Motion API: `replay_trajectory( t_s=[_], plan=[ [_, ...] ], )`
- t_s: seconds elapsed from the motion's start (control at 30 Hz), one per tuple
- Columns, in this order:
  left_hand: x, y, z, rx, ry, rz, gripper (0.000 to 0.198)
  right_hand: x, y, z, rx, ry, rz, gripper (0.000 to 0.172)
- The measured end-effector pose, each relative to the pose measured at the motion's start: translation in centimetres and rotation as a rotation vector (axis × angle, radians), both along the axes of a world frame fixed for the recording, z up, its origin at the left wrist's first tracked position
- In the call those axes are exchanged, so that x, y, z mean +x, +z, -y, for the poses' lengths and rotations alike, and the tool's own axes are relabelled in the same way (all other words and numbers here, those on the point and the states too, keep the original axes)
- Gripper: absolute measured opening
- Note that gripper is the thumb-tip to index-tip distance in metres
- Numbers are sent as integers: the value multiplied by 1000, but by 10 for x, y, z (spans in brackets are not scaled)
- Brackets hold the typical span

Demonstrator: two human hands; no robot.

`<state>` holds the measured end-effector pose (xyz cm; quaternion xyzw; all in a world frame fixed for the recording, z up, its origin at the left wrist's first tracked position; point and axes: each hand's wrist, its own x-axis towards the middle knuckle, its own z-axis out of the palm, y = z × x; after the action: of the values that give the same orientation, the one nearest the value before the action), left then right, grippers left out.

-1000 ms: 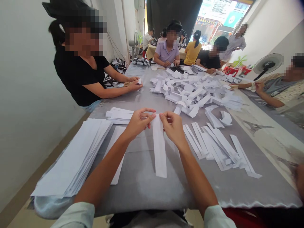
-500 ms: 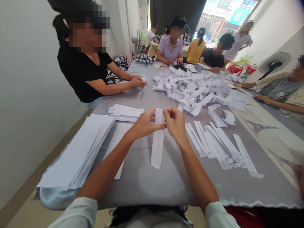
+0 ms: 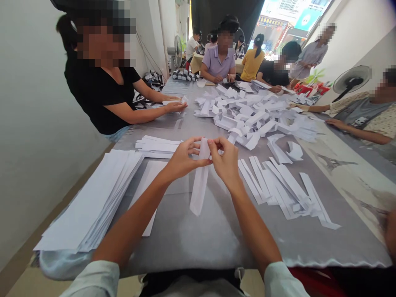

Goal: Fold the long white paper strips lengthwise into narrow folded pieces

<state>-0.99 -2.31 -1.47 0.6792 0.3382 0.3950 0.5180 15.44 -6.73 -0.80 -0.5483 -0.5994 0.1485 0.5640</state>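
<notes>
Both my hands pinch the far end of a long white paper strip (image 3: 198,187) over the grey table (image 3: 198,243). My left hand (image 3: 182,159) grips the strip's left edge between thumb and fingers. My right hand (image 3: 225,159) grips its right edge, fingers curled. The strip's near end is lifted off the cloth and hangs towards me. A thick stack of white sheets (image 3: 95,202) lies left of my left arm. Several folded strips (image 3: 278,187) lie fanned out right of my right arm.
A big heap of folded paper pieces (image 3: 253,115) fills the table's middle. A smaller pile of strips (image 3: 156,146) lies beyond my left hand. A person in black (image 3: 102,95) sits at the left; others sit at the far end and right. A fan (image 3: 351,80) stands at the right.
The strip lay flat on the table a second ago; my hands have lifted its far end and drawn closer together, so its near end has risen off the cloth.
</notes>
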Motion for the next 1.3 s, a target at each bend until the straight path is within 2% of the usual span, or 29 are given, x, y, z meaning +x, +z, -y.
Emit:
replay_trajectory(
  t_s=[0.13, 0.27, 0.37, 0.47, 0.57, 0.73, 0.8, 0.93, 1.1, 1.3],
  plan=[
    [-1, 2, 1, -132, -29, 108, 85, 4, 0, -3, -7, 29, -6, 36],
    [1, 7, 3, -227, 11, 191, 102, 7, -1, -5, -31, 84, 19, 29],
    [2, 9, 4, -231, 42, 220, 109, 9, -1, -5, -57, 111, 36, 26],
    [3, 10, 4, -167, 45, 238, 111, 10, 0, -3, -91, 115, 65, 24],
    [5, 9, 5, -69, 80, 229, 100, 10, 2, -1, -117, 93, 148, 19],
    [9, 9, 7, 53, 283, 62, 48, 10, 4, 2, -146, 63, 248, 16],
    [9, 9, 8, 89, 357, 18, 37, 9, 3, 2, -151, 55, 267, 19],
    [8, 8, 7, 193, 442, -37, 34, 8, -1, 0, -93, 32, 295, 24],
    [6, 5, 5, 225, 439, -37, 30, 4, -4, -1, -24, 35, 406, 35],
    [2, 5, 1, 217, 417, -16, 48, -4, -3, 3, -69, 86, 510, 54]
  ],
)
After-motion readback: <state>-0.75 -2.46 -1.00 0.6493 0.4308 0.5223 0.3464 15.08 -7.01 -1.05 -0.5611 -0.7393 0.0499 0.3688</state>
